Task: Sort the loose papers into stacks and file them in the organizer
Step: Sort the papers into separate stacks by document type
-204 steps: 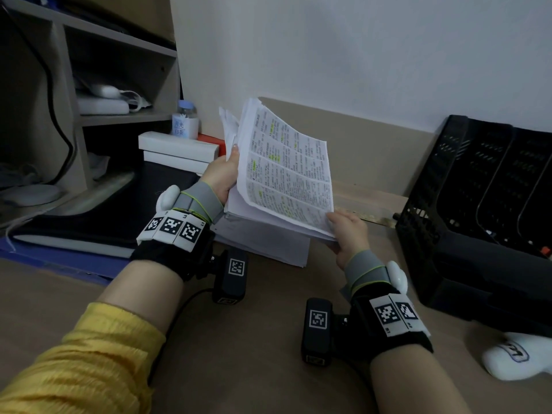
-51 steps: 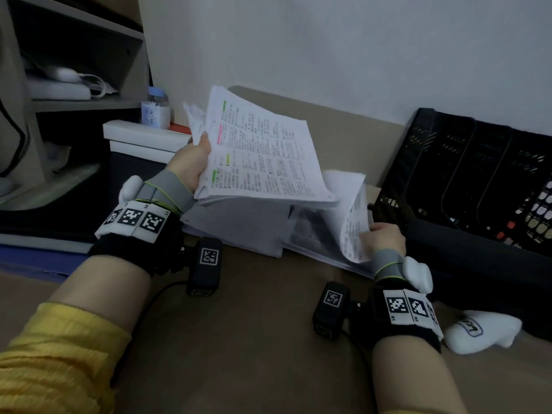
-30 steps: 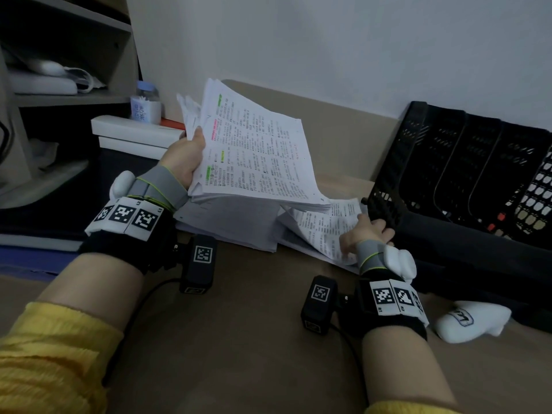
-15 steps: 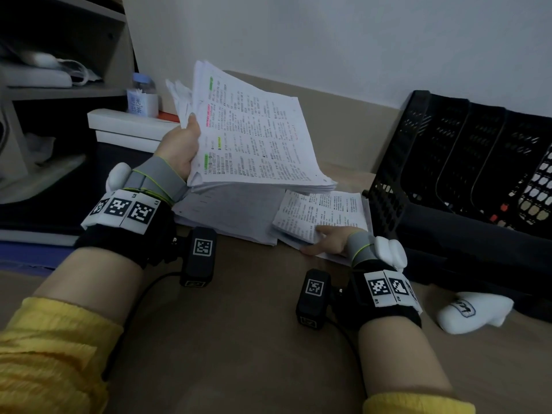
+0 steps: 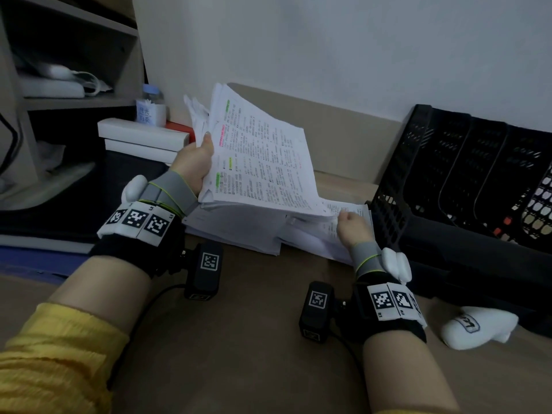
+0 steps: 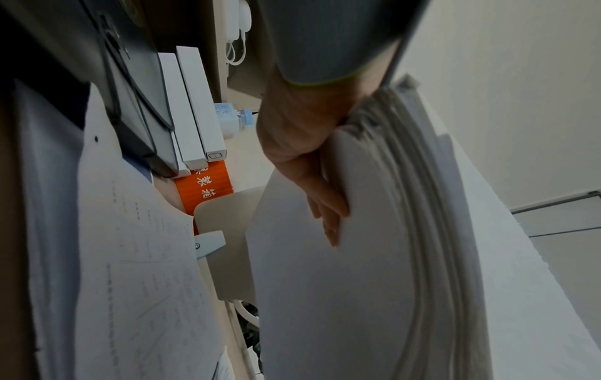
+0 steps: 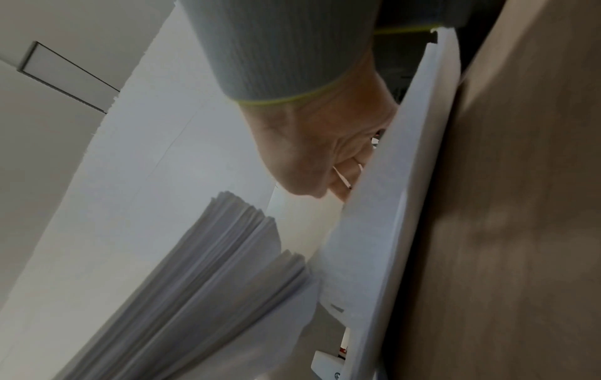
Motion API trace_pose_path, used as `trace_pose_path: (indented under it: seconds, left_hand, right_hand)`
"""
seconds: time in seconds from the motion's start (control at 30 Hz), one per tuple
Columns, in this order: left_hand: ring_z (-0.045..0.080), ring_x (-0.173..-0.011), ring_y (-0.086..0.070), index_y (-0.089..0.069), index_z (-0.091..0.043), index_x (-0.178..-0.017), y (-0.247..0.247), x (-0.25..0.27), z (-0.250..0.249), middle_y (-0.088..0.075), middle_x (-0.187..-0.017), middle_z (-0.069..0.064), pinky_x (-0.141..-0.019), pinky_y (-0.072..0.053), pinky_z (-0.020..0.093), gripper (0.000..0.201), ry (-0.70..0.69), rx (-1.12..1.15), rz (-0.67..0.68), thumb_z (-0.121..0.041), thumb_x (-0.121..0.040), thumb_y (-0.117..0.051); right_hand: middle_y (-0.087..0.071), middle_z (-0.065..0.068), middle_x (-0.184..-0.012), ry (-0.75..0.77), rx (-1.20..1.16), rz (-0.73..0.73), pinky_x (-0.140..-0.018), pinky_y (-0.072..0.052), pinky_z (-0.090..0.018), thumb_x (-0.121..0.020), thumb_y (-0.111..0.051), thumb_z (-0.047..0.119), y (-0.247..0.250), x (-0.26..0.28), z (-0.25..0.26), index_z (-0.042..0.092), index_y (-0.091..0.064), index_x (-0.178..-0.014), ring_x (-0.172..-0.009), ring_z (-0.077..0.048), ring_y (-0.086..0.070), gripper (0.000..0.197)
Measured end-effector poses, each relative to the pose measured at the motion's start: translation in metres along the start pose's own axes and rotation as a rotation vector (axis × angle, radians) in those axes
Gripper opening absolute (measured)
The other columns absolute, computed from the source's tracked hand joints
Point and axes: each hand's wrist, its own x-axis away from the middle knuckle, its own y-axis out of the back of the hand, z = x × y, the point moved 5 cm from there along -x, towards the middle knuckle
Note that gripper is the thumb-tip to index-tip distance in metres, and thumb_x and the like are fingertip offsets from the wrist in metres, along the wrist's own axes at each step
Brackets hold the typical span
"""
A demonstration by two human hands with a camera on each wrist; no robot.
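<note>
The bundle of papers (image 5: 260,162) is held tilted above the bench (image 5: 239,339) by the left hand (image 5: 194,162), thumb on top, fingers (image 6: 328,205) underneath. The right hand (image 5: 351,228) pinches its lower right corner, just left of the black organizer (image 5: 466,186). Two paper stacks (image 5: 236,231) lie below.

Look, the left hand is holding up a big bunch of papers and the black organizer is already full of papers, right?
Not quite. The left hand does hold up the bunch of papers, but the head view shows the black organizer slots with no papers filed yet.
</note>
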Motion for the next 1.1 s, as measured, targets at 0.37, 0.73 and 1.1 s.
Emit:
trace_pose_path:
  seconds: [0.37,0.73,1.1]
  left_hand:
    - [0.029,-0.101,-0.066,-0.053,-0.009,-0.129,-0.019,0.014,-0.001,-0.068,-0.113,0.011,-0.091,-0.053,0.045,0.047,0.019,0.043,0.105,-0.043,-0.101,-0.040]
    - [0.028,-0.100,-0.068,-0.059,-0.019,-0.110,-0.012,0.023,-0.010,-0.071,-0.108,0.007,-0.094,-0.053,0.048,0.034,0.010,0.052,0.100,-0.047,-0.099,-0.042]
    - [0.022,-0.104,-0.064,-0.055,-0.011,-0.124,-0.011,0.031,-0.021,-0.066,-0.117,0.003,-0.091,-0.052,0.035,0.046,-0.030,0.007,0.056,-0.048,-0.099,-0.042]
  right_hand:
    - [-0.056,0.000,-0.133,0.264,-0.589,0.281,-0.088,-0.046,-0.019,-0.104,-0.030,0.037,-0.014,0.019,0.033,0.015,-0.048,-0.139,-0.117,-0.015,-0.055,0.045]
    - [-0.070,0.004,-0.088,0.361,-0.784,0.077,-0.068,-0.054,-0.024,-0.095,-0.057,0.011,0.001,0.023,0.040,0.016,-0.065,-0.097,-0.072,-0.004,-0.068,0.009]
    - [-0.038,0.013,-0.040,0.204,-0.832,-0.232,-0.051,-0.031,-0.024,-0.093,-0.053,0.004,0.022,0.009,0.023,0.015,-0.046,-0.068,-0.044,-0.009,-0.034,0.028]
